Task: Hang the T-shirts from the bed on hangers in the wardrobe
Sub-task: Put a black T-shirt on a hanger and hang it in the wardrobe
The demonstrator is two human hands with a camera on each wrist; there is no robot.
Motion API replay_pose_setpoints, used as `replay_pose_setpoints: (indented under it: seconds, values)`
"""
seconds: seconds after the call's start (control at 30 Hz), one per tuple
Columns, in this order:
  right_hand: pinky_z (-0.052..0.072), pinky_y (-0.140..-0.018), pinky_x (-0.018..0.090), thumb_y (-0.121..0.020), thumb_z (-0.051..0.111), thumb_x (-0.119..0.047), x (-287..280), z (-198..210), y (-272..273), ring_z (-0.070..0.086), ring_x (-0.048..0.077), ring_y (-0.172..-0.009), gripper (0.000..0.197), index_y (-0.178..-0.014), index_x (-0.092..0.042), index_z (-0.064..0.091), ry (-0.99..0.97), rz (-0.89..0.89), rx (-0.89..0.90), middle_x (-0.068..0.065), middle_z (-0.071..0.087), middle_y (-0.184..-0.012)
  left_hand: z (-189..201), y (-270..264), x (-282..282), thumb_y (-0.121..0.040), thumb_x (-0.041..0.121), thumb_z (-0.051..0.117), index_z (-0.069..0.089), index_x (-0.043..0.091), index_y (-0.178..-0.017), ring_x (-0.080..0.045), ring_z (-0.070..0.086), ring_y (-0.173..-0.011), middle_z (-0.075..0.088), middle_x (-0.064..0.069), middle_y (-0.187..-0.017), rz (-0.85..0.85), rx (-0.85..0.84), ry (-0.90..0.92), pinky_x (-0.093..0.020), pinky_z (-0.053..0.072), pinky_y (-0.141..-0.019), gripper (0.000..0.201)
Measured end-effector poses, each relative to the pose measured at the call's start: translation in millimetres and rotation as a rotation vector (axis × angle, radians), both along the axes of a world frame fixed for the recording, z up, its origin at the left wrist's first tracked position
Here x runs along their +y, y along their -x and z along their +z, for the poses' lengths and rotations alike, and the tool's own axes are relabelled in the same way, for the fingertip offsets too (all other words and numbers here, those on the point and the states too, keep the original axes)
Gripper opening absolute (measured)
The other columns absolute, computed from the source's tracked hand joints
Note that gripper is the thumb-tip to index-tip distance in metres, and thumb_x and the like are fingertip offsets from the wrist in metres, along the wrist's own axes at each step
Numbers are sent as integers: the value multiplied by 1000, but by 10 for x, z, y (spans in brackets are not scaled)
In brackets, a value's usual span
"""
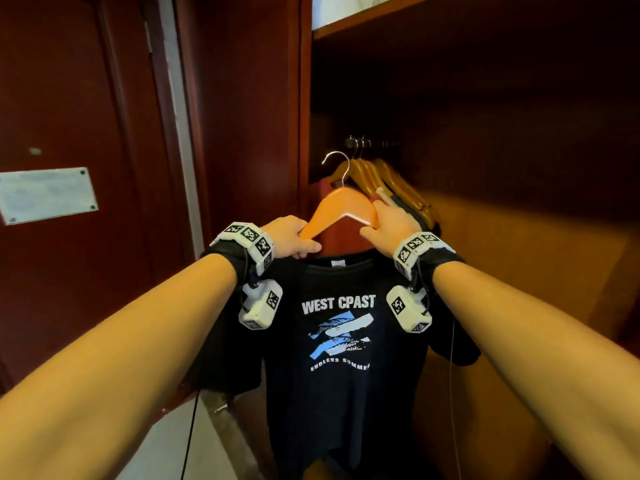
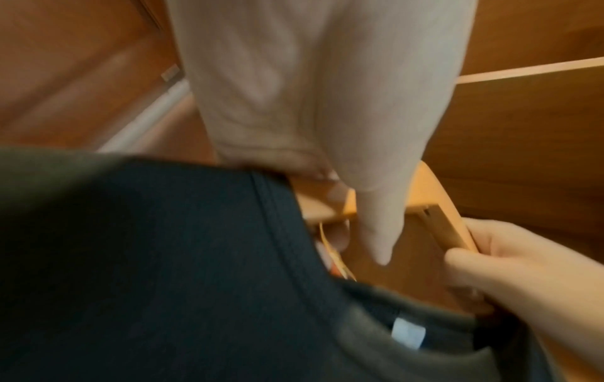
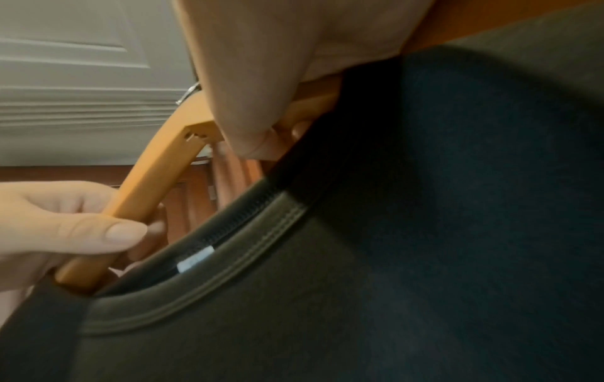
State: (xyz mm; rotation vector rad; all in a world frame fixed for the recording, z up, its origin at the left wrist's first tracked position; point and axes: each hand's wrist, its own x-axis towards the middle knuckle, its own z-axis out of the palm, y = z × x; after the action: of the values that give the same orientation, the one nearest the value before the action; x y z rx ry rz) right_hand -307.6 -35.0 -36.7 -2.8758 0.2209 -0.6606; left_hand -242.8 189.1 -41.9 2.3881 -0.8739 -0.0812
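Head view — left hand (image 1: 292, 237) and right hand (image 1: 388, 226) gripping wooden hanger (image 1: 341, 206), black T-shirt (image 1: 339, 341) hanging.

Black printed T-shirt (image 1: 341, 341) hanging front-on from orange wooden hanger (image 1: 341, 206).

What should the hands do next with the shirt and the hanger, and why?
Probably lift the wooden hanger and catch its metal hook on the wardrobe rail. The left hand and right hand each grip one arm, the black T-shirt already hangs from it, and the hook sits free, below the rail.
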Motion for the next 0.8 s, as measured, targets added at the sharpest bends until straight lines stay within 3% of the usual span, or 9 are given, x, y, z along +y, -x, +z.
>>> replay_pose_setpoints:
  seconds: [0.1,0.2,0.3,0.33,0.43,0.6,0.73,0.8]
  values:
    - [43,-77,37,-88,61,-35,-261,-54,-142,62,36,-101,60,-143,-21,40,5,-93,13,16,62,-121,-23,-356,-320,-94,29,67,62,10,-89,-14,65,-70,68,-5,-81,-114,67,-13,-17,50,-62,20]
    - [46,-72,36,-88,62,-34,-562,-111,-209,63,37,-94,45,-128,-19,48,3,-185,47,13,64,-103,-52,-606,-659,-94,31,67,62,8,-91,-17,65,-73,67,-6,-84,-192,123,-45,-22,53,-68,24]
    - [52,-76,40,-88,62,-36,-887,-167,-295,63,35,-90,37,-120,-18,50,14,-267,71,11,64,-102,-33,-864,-1022,-92,45,66,61,13,-96,-14,56,-69,59,1,-79,-199,42,-132,-25,47,-60,32]
    - [53,-75,40,-88,62,-35,-1002,-193,-309,63,34,-86,35,-117,-19,50,16,-278,78,10,65,-98,-32,-951,-1156,-91,47,66,61,15,-99,-14,57,-73,61,0,-83,-202,51,-134,-27,51,-61,33]
    - [52,-67,36,-88,62,-34,-1367,-274,-349,63,27,-75,24,-104,-20,52,35,-328,115,5,63,-85,4,-1150,-1572,-91,45,66,61,14,-106,-21,68,-94,69,-4,-104,-226,71,-111,-41,60,-80,35]
    - [47,-64,31,-90,62,-34,-1935,-371,-422,60,20,-70,17,-99,-22,53,84,-377,168,0,58,-77,45,-1376,-2276,-93,40,63,62,14,-99,-25,62,-97,63,-4,-98,-212,-267,-62,-33,46,-75,27]
    - [43,-68,30,-90,62,-36,-2267,-378,-498,59,21,-76,17,-101,-26,52,123,-425,168,-3,59,-82,-71,-1640,-2755,-95,45,55,60,12,-109,-24,59,-96,63,-5,-104,-184,-479,-69,-38,48,-78,35]
    - [42,-68,30,-90,62,-35,-2369,-391,-513,60,22,-78,16,-99,-27,52,143,-456,169,-4,57,-79,-135,-1785,-2947,-96,49,51,59,14,-116,-26,55,-111,62,-6,-118,-173,-590,-117,-42,45,-89,41]
